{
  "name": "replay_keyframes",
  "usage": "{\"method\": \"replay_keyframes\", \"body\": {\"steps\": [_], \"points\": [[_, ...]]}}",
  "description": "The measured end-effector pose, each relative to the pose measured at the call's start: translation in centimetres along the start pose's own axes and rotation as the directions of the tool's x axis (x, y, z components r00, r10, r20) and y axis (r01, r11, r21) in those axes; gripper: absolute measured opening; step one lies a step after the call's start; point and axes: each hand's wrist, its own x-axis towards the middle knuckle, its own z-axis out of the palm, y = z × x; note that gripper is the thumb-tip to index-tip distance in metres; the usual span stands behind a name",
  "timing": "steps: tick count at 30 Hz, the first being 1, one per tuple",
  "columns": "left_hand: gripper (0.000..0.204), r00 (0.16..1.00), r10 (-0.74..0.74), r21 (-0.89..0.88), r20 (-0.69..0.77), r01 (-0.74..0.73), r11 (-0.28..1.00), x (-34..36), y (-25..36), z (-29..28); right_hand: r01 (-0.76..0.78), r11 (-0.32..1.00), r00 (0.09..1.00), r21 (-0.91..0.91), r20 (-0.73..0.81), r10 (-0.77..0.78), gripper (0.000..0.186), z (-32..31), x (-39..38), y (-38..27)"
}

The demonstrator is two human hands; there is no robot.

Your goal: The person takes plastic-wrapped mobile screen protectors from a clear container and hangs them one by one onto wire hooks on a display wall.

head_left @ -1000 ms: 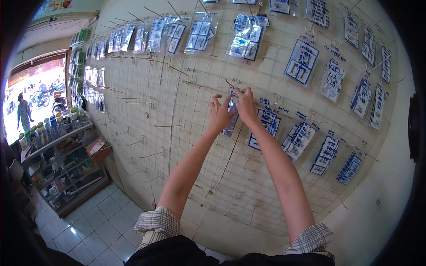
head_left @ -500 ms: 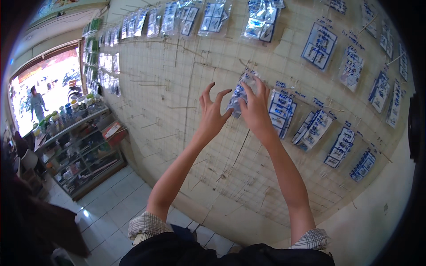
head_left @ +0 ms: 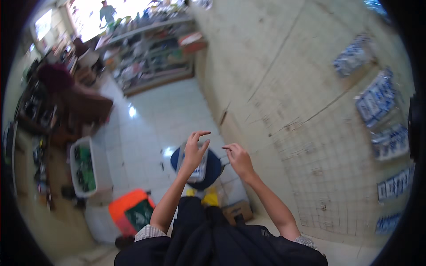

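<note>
Daylight overexposes the doorway (head_left: 84, 20) at the upper left, where a figure (head_left: 107, 14) looks hazy. Glare spots shine on the tiled floor (head_left: 151, 104) left of centre. Blur softens packets (head_left: 377, 99) and wall grid (head_left: 306, 177) at right; dark fisheye vignetting rings the frame.

Gap between 2 hands (head_left: 194, 153) (head_left: 239, 160); stool (head_left: 215, 166) below.
</note>
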Motion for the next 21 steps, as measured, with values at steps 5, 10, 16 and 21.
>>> {"method": "replay_keyframes", "body": {"steps": [5, 10, 16, 21], "points": [[0.023, 0.964, -0.248, 0.087, -0.101, 0.257, 0.963, -9.6, -10.8, -1.1, -0.119, 0.991, 0.984, 0.061, 0.138, 0.110, 0.014, 10.7, -4.2, 8.6], [0.023, 0.870, -0.479, 0.203, -0.115, 0.493, 0.846, -16.8, -20.8, -0.5, -0.340, 0.940, 0.870, -0.016, 0.373, 0.321, 0.017, 19.4, -7.4, 15.4], [0.024, 0.824, -0.562, 0.256, -0.069, 0.559, 0.789, -21.1, -32.2, 3.4, -0.296, 0.954, 0.872, -0.053, 0.393, 0.292, 0.015, 29.7, -10.2, 23.6], [0.040, 0.871, -0.490, 0.384, -0.028, 0.462, 0.799, -19.1, -40.1, 6.3, -0.179, 0.975, 0.869, -0.134, 0.443, 0.220, 0.024, 37.3, -9.3, 28.2]]}}
